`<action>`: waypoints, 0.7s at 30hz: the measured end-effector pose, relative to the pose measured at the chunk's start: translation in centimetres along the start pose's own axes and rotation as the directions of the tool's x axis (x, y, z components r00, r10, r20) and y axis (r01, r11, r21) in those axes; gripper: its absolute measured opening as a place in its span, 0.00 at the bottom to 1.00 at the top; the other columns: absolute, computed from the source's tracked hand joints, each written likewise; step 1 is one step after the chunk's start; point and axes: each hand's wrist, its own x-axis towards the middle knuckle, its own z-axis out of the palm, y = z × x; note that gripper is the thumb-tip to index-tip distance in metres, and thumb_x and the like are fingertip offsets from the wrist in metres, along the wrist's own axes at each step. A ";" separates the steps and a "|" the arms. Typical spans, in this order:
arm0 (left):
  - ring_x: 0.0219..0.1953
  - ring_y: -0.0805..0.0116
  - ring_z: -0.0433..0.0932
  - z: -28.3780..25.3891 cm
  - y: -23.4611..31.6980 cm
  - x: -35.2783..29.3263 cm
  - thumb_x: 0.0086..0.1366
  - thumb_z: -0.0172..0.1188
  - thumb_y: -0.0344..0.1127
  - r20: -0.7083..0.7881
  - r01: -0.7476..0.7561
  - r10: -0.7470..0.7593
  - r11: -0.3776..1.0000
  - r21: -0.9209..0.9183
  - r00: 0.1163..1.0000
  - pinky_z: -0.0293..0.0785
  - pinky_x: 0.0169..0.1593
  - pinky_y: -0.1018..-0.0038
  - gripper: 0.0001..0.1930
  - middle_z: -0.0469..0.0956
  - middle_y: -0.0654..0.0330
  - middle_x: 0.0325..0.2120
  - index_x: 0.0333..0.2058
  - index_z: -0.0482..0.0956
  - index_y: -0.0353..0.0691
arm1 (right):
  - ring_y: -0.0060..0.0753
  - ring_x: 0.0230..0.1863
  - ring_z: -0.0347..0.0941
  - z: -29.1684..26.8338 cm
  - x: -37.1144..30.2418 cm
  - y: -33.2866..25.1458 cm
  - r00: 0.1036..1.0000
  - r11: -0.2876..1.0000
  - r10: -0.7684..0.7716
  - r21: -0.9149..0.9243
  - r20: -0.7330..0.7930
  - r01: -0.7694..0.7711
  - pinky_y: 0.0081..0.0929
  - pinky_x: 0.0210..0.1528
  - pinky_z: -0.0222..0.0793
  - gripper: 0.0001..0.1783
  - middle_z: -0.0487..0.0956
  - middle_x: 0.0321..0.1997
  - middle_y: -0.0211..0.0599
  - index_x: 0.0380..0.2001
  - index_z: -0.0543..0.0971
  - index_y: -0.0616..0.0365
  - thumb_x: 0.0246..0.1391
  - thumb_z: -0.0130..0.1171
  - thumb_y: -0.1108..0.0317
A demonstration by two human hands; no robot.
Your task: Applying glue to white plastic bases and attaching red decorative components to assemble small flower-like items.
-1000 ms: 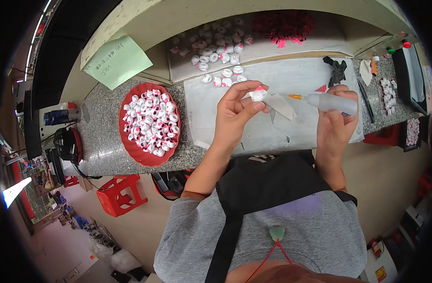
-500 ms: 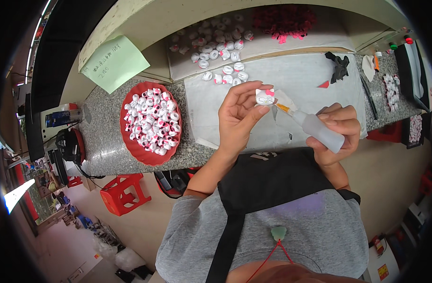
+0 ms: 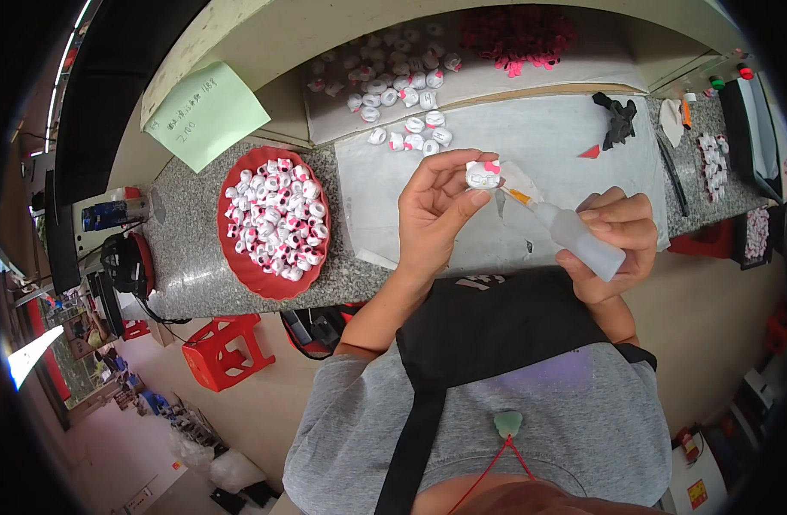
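Note:
Between the thumb and fingers of my left hand (image 3: 438, 199) is a small white cat-head figure (image 3: 483, 175) with a pink bow. My right hand (image 3: 618, 236) is wrapped round a translucent squeeze bottle (image 3: 585, 243) with an orange-based needle tip (image 3: 519, 196). The bottle tilts so that its tip points up and left, right beside the lower right edge of the cat head. Whether the tip touches it I cannot tell. Both hands are raised over the pale paper sheet (image 3: 385, 206) on the worktop.
At left, a red scalloped tray (image 3: 225, 225) holds many white and pink cat heads. More white heads (image 3: 415, 126) lie at the back, near a pile of pink pieces (image 3: 520, 39). A black crumpled cloth (image 3: 614, 118) and red scrap (image 3: 590, 153) sit right. A red stool (image 3: 230, 352) stands below.
The cat head has turned slightly in my left fingers. The bottle has shifted a very little, its tip staying beside the head. Otherwise both hands hold their places.

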 end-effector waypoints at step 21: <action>0.40 0.71 0.67 -0.1 -0.2 -0.2 0.46 0.53 0.19 0.049 -0.036 0.031 0.995 0.091 0.998 0.62 0.44 0.79 0.18 0.67 0.52 0.38 0.39 0.63 0.31 | 0.25 0.21 0.62 0.4 -0.2 0.0 1.000 0.998 0.001 -0.060 -0.016 -0.002 0.20 0.22 0.61 0.20 0.64 0.27 0.37 0.28 0.65 0.58 0.30 0.64 0.70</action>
